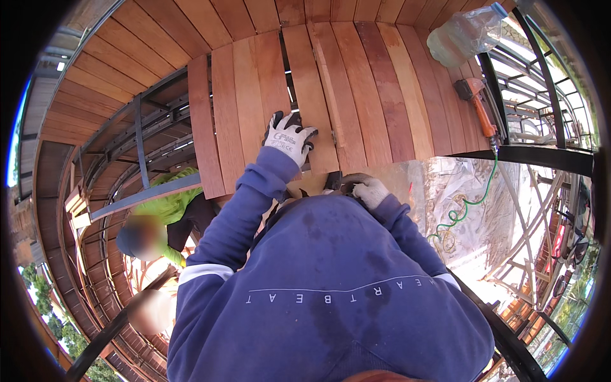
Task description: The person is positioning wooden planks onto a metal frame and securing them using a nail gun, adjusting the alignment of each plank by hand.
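At far left, below the deck, a co-worker in a lime-green top (167, 207) bends beside a grey metal beam (143, 198). Next, a reddish board (202, 121) forms the left edge of the laid row. Near the centre, the person's left hand (287, 139), in a white-and-black glove, rests palm down across a narrow dark gap; its fingers are slightly bent and spread apart. The tan board (304, 89) lies just right of this gap, partly beneath the hand, its far end toward the upper deck. A thin wooden strip (326, 89) runs along its right side. The right hand (370, 191), similarly gloved, is at the waist; whether its fingers pinch anything cannot be told. Farther right, a coiled green hose (455, 219) hangs below the deck edge, a clear plastic bottle (464, 37) lies on the boards, and an orange pneumatic tool (482, 113) rests near the hose's upper end.
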`<state>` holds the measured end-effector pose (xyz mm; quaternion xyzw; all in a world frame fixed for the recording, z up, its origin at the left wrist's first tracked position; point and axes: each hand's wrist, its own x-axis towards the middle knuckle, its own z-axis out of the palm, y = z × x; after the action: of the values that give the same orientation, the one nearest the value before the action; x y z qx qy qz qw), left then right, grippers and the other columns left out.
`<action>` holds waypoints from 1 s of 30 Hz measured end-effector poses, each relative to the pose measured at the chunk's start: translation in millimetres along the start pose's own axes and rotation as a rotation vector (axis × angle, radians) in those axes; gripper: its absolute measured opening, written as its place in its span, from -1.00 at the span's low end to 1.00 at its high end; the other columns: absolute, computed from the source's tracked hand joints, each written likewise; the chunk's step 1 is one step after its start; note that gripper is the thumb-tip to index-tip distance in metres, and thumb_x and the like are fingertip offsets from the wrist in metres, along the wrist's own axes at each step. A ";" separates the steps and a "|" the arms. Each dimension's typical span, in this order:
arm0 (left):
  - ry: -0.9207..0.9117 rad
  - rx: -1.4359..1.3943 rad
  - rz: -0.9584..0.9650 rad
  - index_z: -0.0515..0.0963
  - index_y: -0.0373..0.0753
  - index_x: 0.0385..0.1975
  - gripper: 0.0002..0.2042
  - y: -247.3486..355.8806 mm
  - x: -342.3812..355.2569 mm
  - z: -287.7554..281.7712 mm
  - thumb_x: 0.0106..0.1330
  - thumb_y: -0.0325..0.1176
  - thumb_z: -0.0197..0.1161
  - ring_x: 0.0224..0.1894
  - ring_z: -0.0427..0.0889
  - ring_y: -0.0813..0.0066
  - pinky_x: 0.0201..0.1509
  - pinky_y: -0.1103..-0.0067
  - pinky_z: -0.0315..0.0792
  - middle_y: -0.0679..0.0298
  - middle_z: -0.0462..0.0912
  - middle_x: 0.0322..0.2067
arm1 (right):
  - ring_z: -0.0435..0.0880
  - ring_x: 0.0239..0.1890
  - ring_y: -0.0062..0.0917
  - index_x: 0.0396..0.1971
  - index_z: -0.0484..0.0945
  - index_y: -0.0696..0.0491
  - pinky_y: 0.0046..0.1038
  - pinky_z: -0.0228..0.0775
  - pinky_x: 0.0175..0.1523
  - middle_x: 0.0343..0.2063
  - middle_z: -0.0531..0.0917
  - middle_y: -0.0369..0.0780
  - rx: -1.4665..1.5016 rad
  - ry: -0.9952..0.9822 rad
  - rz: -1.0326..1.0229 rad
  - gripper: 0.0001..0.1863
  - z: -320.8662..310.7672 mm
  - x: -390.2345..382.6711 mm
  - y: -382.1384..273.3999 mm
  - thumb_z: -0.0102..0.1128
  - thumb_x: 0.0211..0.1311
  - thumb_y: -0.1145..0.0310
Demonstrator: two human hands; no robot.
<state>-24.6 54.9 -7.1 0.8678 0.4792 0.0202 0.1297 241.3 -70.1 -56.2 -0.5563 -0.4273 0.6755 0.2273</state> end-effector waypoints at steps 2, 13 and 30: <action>0.016 -0.042 -0.017 0.46 -0.02 0.25 -0.43 -3.0 6.7 -3.0 0.18 -0.21 0.33 0.36 0.31 0.12 0.51 0.10 -0.03 0.12 0.61 0.07 | 0.63 -0.24 -0.53 -0.01 0.61 0.26 -0.52 0.48 -0.10 -0.21 0.70 -0.14 0.036 0.059 0.041 -0.56 1.3 -6.5 -3.7 -0.03 0.13 0.44; -0.237 0.053 -0.230 0.15 -0.32 0.44 -0.06 0.4 33.1 -16.9 0.17 0.17 0.30 0.57 -0.19 -0.01 0.58 0.08 -0.34 -0.03 0.08 0.47 | 0.71 -0.28 -0.28 -0.16 0.66 0.21 -0.38 0.54 -0.07 -0.31 0.73 -0.04 -0.391 -0.046 -0.010 -0.66 -30.0 -50.3 -80.4 0.07 0.16 0.34; -0.171 0.040 -0.296 0.05 -0.34 0.47 0.03 -2.5 52.9 -10.6 0.13 0.20 0.32 0.56 -0.21 -0.07 0.57 0.10 -0.39 -0.23 -0.06 0.47 | 0.57 0.10 -0.15 0.26 0.35 0.04 -0.18 0.41 0.21 0.03 0.60 -0.05 -1.428 0.966 0.133 -0.23 -294.5 -23.5 -157.1 0.36 -0.02 0.17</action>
<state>0.2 102.6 -2.2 0.7886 0.5895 -0.0826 0.1546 499.9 90.6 82.6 -0.8160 -0.5725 -0.0532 -0.0600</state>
